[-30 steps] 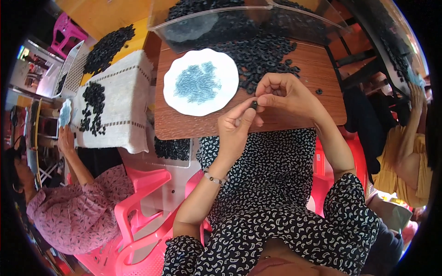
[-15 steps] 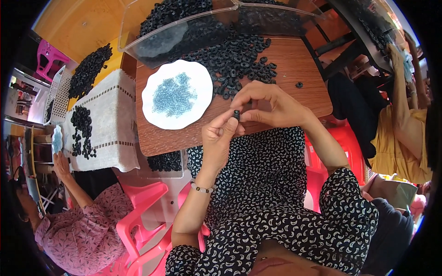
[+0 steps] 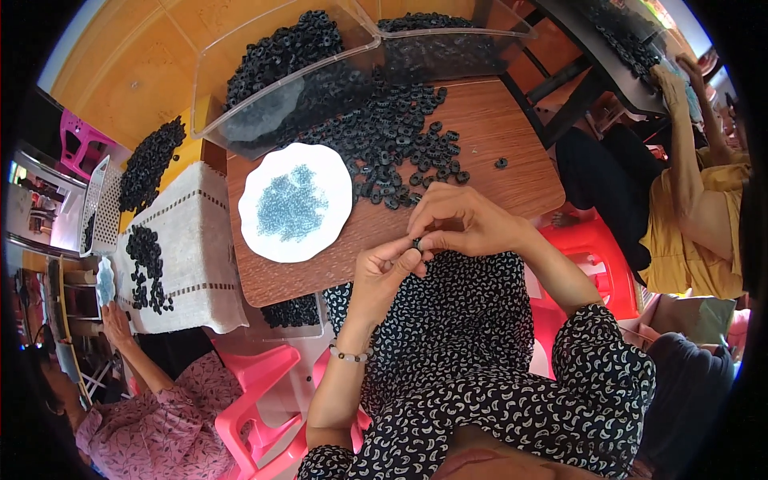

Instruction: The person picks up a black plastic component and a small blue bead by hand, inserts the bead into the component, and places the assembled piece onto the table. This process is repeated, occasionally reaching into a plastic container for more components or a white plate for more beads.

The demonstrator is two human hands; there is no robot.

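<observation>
A small black plastic part [image 3: 417, 243] is between my two hands, just beyond the table's front edge and above my lap. My left hand [image 3: 379, 274] pinches it between thumb and fingers. The thumb and forefinger of my right hand [image 3: 470, 224] close on its upper end; any smaller piece between those fingertips is hidden. Left of my hands, a white scalloped plate [image 3: 342, 186] holds a spread of tiny clear bluish pieces [image 3: 293, 205]. Many similar black parts [image 3: 392, 136] lie heaped on the brown wooden table [image 3: 512, 132] beyond my hands.
Clear plastic bins [image 3: 288, 78] with more black parts stand at the table's far edge. One loose part [image 3: 502, 163] lies to the right. At left, a person's hand [image 3: 116, 326] is near a cloth-covered table [image 3: 192, 248]. Another person [image 3: 692, 216] works at right.
My view has shifted, so the table and plate appear lower. My right thumb and forefinger have come in from beside the black part onto its top. The left hand keeps its pinch.
</observation>
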